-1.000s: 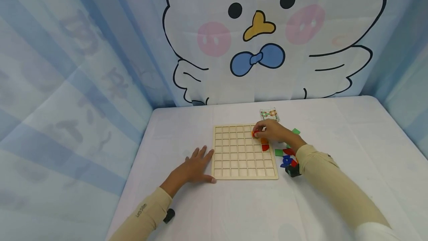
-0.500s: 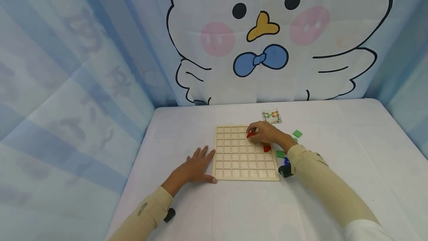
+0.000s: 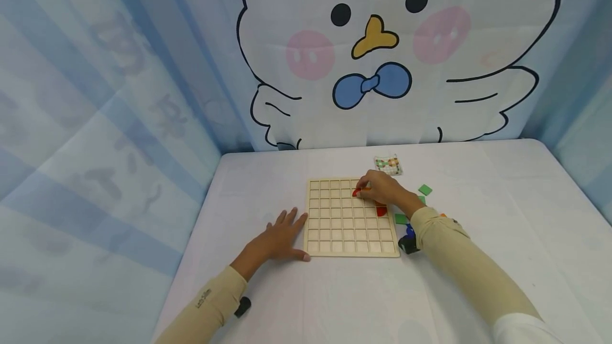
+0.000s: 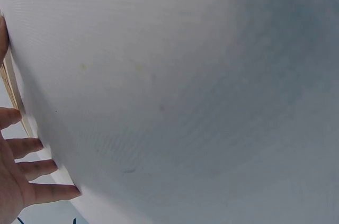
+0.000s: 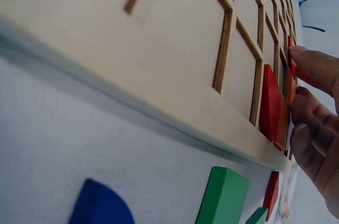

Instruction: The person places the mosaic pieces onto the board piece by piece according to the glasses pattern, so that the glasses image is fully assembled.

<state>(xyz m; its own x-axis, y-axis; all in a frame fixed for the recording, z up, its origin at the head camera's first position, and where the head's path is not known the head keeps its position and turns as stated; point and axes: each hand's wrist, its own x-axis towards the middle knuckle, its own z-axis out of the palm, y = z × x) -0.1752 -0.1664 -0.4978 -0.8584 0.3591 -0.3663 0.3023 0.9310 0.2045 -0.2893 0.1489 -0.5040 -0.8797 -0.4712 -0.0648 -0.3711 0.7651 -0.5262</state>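
Note:
A square wooden grid board (image 3: 334, 235) lies on the white table. My left hand (image 3: 279, 238) rests spread on the tabletop, fingers straight, with thumb and fingertips at the board's left edge; the left wrist view shows its fingers (image 4: 37, 168) beside that edge. My right hand (image 3: 382, 187) is over the board's back right part, its thumb and fingertips pinching a small red quarter-round piece (image 3: 356, 192) at a cell. Below that hand another red piece (image 5: 270, 102) sits in a cell near the right rim, with an orange piece (image 5: 283, 123) beside it, partly hidden by the fingers.
Right of the board lie loose pieces: green squares (image 3: 425, 190), a nearer green one (image 3: 400, 218), a blue one (image 5: 100, 203) and others partly under the right sleeve (image 3: 459, 248). A printed pattern card (image 3: 388, 165) lies behind the board. A patterned curtain (image 3: 363, 121) closes the back.
The right hand has shifted slightly left over the board with the red piece, now a column or so further left. The left hand has stayed in place; the view has shifted slightly.

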